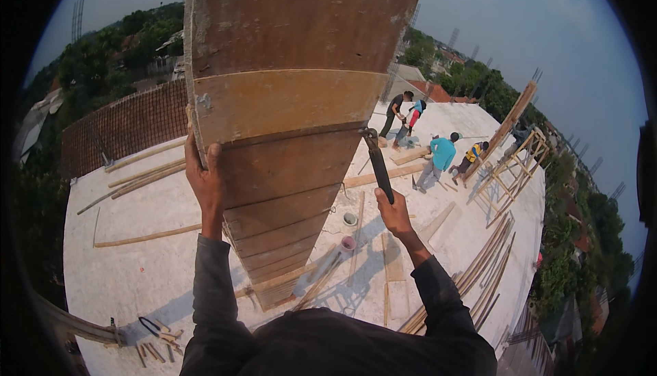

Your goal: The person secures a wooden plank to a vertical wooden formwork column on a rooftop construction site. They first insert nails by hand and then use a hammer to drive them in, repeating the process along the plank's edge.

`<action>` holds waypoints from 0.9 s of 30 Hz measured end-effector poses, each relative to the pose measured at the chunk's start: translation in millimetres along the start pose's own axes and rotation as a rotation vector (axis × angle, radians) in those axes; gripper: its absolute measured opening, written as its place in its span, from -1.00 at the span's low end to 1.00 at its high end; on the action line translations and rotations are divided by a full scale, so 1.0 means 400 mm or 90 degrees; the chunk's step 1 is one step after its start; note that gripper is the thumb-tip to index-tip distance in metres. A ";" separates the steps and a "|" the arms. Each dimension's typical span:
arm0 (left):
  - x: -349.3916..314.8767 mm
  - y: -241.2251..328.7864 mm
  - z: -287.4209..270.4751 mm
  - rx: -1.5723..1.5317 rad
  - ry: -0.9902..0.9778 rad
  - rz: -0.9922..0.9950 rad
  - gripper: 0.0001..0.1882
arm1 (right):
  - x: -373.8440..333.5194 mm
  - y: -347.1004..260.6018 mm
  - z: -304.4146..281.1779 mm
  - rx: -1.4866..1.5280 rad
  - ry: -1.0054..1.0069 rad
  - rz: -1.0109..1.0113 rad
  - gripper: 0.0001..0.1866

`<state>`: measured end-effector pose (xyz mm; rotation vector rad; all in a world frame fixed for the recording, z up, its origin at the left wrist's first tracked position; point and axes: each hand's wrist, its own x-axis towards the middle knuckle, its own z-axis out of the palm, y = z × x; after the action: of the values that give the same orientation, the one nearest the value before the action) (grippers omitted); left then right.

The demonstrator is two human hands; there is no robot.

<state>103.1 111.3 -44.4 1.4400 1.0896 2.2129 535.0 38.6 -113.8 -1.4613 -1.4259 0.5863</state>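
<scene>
A tall brown wooden panel [287, 167] stands upright right in front of me, with several horizontal seams and one lighter band across it. My left hand [206, 177] is closed round its left edge, the thumb lying on the face while the other fingers are partly hidden by the edge. On the other side, my right hand [395, 215] grips the dark handle of a hammer [380, 167]. The hammer's head is at the panel's right edge, close to a seam; whether it touches cannot be made out.
Several people [441, 153] work at the far right, near a slanting post [503, 130] and a wooden frame [513, 177]. Long poles [472, 273] lie at right, more timber [147, 179] at left. Two buckets [349, 242] stand beyond the panel. Tools [164, 335] lie lower left. The pale slab [150, 266] has edges.
</scene>
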 end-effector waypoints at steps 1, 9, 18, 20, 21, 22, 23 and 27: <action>-0.001 -0.001 -0.001 0.010 0.003 0.011 -0.22 | 0.001 0.001 0.000 -0.002 0.000 -0.004 -0.50; -0.001 0.009 0.003 0.022 -0.003 0.019 -0.06 | 0.001 -0.006 0.002 -0.004 -0.003 0.016 -0.50; -0.001 0.058 0.016 0.035 0.012 0.015 -0.04 | 0.004 0.006 0.014 0.008 0.007 -0.009 -0.50; -0.002 0.059 0.019 0.036 0.013 0.016 -0.05 | 0.005 0.008 0.014 0.016 0.009 -0.009 -0.50; 0.000 0.060 0.019 0.040 0.015 0.019 -0.05 | 0.006 0.008 0.015 0.013 0.008 -0.008 -0.51; 0.002 0.061 0.019 0.045 0.019 0.028 -0.05 | 0.006 0.008 0.016 0.007 0.010 0.003 -0.51; 0.002 0.063 0.019 0.056 0.023 0.031 -0.05 | 0.006 0.008 0.016 0.017 0.005 -0.002 -0.52; 0.003 0.066 0.023 0.060 0.021 0.037 -0.06 | 0.002 0.006 0.008 0.035 0.006 0.008 -0.53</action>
<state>114.8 98.3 -22.4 1.4959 1.1919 2.2603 533.6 40.5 -116.8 -1.4294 -1.3836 0.6209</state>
